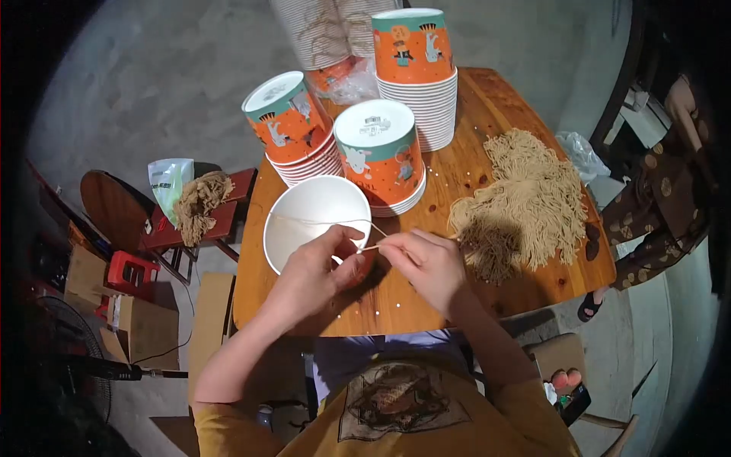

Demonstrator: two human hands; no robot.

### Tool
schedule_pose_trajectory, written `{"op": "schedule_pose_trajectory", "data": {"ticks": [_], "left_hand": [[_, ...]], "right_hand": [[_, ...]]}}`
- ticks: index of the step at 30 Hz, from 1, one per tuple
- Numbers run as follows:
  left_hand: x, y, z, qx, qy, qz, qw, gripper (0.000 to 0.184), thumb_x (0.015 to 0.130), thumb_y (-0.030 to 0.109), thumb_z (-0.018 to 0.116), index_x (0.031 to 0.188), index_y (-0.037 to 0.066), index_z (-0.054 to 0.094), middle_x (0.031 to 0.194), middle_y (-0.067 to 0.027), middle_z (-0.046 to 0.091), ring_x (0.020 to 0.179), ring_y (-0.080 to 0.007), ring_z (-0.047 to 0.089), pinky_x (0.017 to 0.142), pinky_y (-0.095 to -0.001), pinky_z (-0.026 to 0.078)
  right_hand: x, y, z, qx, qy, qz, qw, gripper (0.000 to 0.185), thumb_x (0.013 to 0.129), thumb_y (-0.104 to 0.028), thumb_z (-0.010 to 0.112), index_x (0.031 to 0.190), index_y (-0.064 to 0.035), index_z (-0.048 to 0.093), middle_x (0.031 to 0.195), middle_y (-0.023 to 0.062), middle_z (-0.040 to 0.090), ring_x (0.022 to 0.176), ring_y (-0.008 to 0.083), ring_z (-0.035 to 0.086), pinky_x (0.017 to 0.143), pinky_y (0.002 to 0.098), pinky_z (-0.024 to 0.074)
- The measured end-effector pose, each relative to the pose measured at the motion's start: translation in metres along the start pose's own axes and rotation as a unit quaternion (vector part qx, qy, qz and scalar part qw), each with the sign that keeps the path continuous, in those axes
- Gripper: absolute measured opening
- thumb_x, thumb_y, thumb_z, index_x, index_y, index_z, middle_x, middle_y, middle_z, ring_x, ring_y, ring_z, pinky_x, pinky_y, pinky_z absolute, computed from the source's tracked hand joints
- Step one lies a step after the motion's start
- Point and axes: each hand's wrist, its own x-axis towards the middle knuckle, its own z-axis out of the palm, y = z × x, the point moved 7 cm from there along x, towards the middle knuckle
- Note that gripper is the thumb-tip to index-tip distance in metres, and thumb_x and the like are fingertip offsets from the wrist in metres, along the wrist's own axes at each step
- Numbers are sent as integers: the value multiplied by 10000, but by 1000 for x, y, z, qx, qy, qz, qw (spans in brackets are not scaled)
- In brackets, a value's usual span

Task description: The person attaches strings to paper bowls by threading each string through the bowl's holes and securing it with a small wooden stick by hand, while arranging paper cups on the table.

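A thin tan string (368, 248) runs between my two hands, and a loop of it lies over the mouth of a white paper bucket (293, 228). My left hand (308, 276) is in front of the bucket, fingers curled around the string with the thumb and index finger slightly apart. To its right, my right hand (425, 263) pinches the string between thumb and fingertips. Beside that hand rests a large heap of tan strings (529, 198), with a shadowed bundle at its near end. The bucket's near side is partly hidden by my left hand.
Upside-down orange and green paper buckets stand in stacks: a left stack (293, 122), a middle stack (381, 164) and a tall back stack (415, 76). Left of the wooden table (457, 305), a red stool (171, 228) holds more strings. Another person (659, 190) is at the right.
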Motion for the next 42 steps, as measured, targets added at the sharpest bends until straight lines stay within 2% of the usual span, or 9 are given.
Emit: {"op": "schedule_pose_trajectory", "data": {"ticks": [3,5,20,22,32,35,37,40,42], "left_hand": [[3,-5,4,-33,-4,8,999,233,908,83,563,1121,9,505,904,-67,614,771,-122,614,674,-262,524],[4,-7,4,-28,14,8,999,254,889,123,583,1114,23,522,875,-119,651,751,-206,634,694,-322,505],[7,-15,7,-97,2,-21,995,358,888,125,583,1222,23,506,887,-65,598,777,-111,568,731,-262,484],[8,-15,7,-101,-1,-19,995,365,889,127,584,1230,24,504,891,-62,596,779,-105,566,730,-258,485],[8,-15,8,-96,-12,-27,995,376,901,137,577,1251,27,496,904,-54,593,793,-102,566,733,-253,486],[10,-19,8,-142,-25,-36,989,338,931,142,541,1240,13,497,925,-53,589,817,-106,573,733,-250,487],[12,-16,5,-188,-32,-41,981,313,948,142,517,1229,6,501,938,-52,586,830,-109,577,730,-247,489],[15,-11,8,-167,-82,-59,981,235,969,117,459,1167,1,506,967,-41,556,849,-92,554,726,-276,551],[21,-12,7,-91,-86,-40,991,178,962,137,494,1075,7,539,929,8,551,843,-55,477,744,-196,409]], "right_hand": [[-3,4,-1,22,37,1,999,121,812,-90,671,923,-40,664,701,76,593,580,170,567,540,272,441],[-4,4,-4,34,58,5,998,131,810,-90,673,932,-41,666,706,84,608,584,179,579,543,275,448],[-7,12,9,10,79,35,996,97,757,-13,621,780,-39,530,721,90,588,617,244,608,536,336,475],[-7,12,9,17,107,10,994,125,721,-4,653,789,-63,568,609,25,499,493,103,445,469,260,395],[-4,12,14,26,114,-1,993,123,722,-6,654,772,-61,556,591,26,491,484,113,439,457,273,382],[-2,9,15,28,113,-12,993,123,725,-15,658,768,-63,554,588,29,494,481,125,449,456,280,386],[-1,9,18,22,72,19,997,139,741,-13,632,762,-34,496,703,101,587,613,271,602,532,358,471],[1,9,20,8,74,12,997,137,744,-16,629,762,-35,495,701,101,587,613,273,602,532,360,471],[1,7,21,2,72,9,997,136,747,-20,630,761,-36,495,705,100,589,615,273,604,533,362,473]]}}
